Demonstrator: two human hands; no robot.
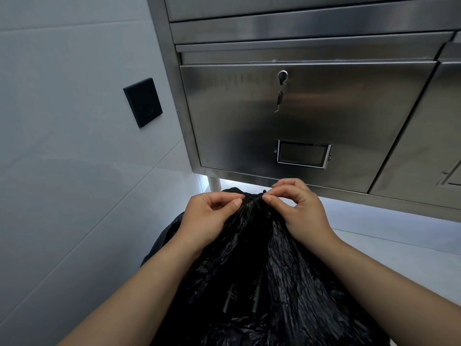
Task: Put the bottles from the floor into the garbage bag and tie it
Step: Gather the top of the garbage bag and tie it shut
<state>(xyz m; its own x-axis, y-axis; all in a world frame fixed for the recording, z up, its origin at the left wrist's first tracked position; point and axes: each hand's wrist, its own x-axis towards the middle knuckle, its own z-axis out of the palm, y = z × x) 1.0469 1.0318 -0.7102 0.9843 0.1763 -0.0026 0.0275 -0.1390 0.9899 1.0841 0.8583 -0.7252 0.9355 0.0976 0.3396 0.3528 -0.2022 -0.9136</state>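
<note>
A black crinkled garbage bag [252, 265] stands on the floor right below me, its mouth gathered into a bunch at the top. My left hand [209, 218] pinches the bunched plastic from the left. My right hand [299, 208] pinches it from the right, thumb and forefinger closed on the neck. The two hands almost meet at the gather. No bottles show; whatever is in the bag is hidden by the plastic.
A stainless steel cabinet [306, 116] with a key in its lock [282, 78] rises just behind the bag, raised on a leg [214, 184]. A black wall plate [143, 102] sits on the pale wall at left. White floor [399, 236] extends to the right.
</note>
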